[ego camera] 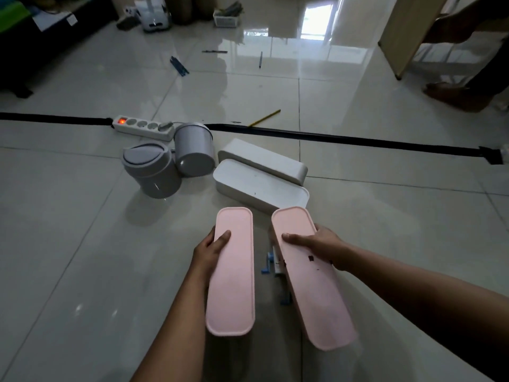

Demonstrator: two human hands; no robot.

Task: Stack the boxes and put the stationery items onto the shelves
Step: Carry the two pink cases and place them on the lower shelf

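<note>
**Friend:** How far had you got with the tidying?

**Me:** Not far, I think. My left hand (211, 250) was wrapped around one pink box (230, 271), thumb on its lid. My right hand (316, 242) was clamped on the other pink box (311, 274) the same way. I held them side by side above the floor (82, 244), not touching. Neither one sat on top of another box yet.

**Friend:** Was anything under them?

**Me:** A small blue and white thing (272, 267) showed in the gap between the boxes. I could not tell what it was.

**Friend:** And further out?

**Me:** Two white boxes (261, 186) lay just past the pink ones, pressed against each other but not stacked. Two grey tubs (154, 172) lay tipped over to their left, touching. So that made four boxes and two tubs.

**Friend:** What about the pens and pencils?

**Me:** All still on the floor. One yellow pencil (265, 117) lay by the black strip (358, 139), near a white power strip (143, 127). Further away there was a bunch of blue pens (179, 66) and two dark single ones (260, 59). A white basket (226, 17) stood far back. I saw no shelves with anything put on them, so nearly the whole job was left.
</note>
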